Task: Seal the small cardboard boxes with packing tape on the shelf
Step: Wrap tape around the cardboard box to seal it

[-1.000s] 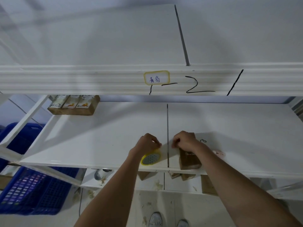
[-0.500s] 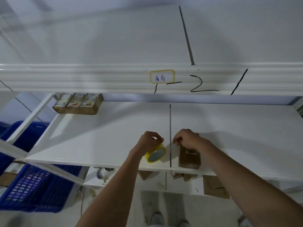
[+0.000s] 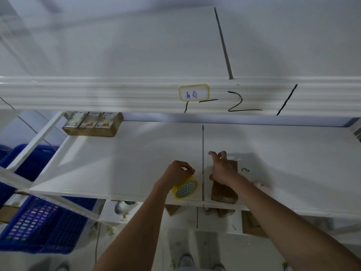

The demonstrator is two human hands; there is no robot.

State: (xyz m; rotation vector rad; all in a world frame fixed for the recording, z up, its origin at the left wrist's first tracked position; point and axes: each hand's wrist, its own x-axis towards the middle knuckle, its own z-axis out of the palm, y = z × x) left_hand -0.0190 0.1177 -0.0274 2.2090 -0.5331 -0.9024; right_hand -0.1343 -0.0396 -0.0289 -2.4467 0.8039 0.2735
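A small brown cardboard box (image 3: 224, 192) lies near the front edge of the white shelf (image 3: 117, 165), just right of the shelf's seam. My right hand (image 3: 221, 169) rests flat on top of it with the fingers spread and stretched toward the back. My left hand (image 3: 178, 174) grips a yellow roll of packing tape (image 3: 185, 187) just left of the seam, close to the box. Whether a strip of tape runs between roll and box is too faint to tell.
Three small sealed cartons (image 3: 92, 124) stand at the shelf's back left. A blue plastic crate (image 3: 45, 225) sits on the floor at lower left. More brown boxes (image 3: 252, 223) lie on the lower shelf. The upper shelf's beam (image 3: 97, 94) hangs overhead. A small pink item (image 3: 261, 185) lies right of my arm.
My right hand has gone from a closed pinch at the box's near end to an open, flat hand sliding toward the box's far end. The left hand with the roll has barely moved.
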